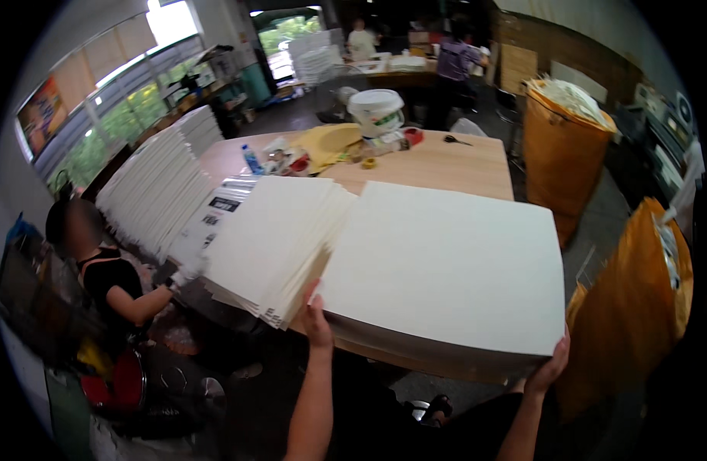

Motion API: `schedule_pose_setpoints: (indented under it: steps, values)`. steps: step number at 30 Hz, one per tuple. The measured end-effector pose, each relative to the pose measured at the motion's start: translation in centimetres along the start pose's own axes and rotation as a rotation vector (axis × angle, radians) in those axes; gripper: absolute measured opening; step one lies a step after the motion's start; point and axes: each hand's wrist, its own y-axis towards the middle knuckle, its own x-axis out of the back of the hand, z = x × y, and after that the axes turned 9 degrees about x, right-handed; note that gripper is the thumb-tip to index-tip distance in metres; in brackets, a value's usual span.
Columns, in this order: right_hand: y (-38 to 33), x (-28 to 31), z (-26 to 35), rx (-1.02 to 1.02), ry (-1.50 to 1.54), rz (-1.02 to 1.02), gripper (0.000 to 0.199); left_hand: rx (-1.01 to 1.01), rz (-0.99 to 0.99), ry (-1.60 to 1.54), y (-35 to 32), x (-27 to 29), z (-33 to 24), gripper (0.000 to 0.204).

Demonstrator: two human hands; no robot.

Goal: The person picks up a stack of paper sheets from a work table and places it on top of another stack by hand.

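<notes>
In the head view, the left hand and right hand, each loosely curled, hold the near corners of the thick white stack at the table's near edge; the step seems to be squaring or shifting it, calling for even pressure. A looser sheet pile crowds its left, while an orange sack stands rightward.

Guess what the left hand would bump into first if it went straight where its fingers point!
Probably the uneven white pile, just left of the neat white stack at the left hand; depth there is hard to judge.
</notes>
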Motion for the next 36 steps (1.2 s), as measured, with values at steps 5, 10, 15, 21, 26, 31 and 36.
schedule_pose_setpoints:
  steps: [5,10,15,21,26,31,36]
  values:
    - [0.0,-1.2,0.4,-0.018,0.028,-0.048,0.052,0.053,-0.030,-0.115,-0.3,0.1,0.1,0.037]
    - [0.1,-1.4,1.1,-0.037,-0.024,-0.077,0.056,0.082,-0.019,-0.090,-0.8,-0.6,-1.9,0.040]
    - [-0.3,-2.9,2.5,-0.053,0.111,-0.085,0.059,0.080,-0.032,-0.126,-1.0,-0.9,-2.1,0.039]
    - [-0.2,0.0,-0.6,-0.282,0.252,-0.139,0.061,0.133,0.037,-0.170,-0.9,-0.8,-2.6,0.037]
    - [-0.2,0.7,-1.5,-0.263,0.220,-0.108,0.063,0.048,-0.016,-0.121,-0.6,-1.6,-3.4,0.038]
    - [-0.5,-0.9,0.1,-0.261,0.131,-0.166,0.063,0.149,0.004,-0.151,-0.9,-0.8,-2.5,0.039]
    - [-0.4,-0.4,0.0,-0.244,0.110,-0.130,0.064,0.068,-0.034,-0.138,-0.9,-1.3,-2.5,0.039]
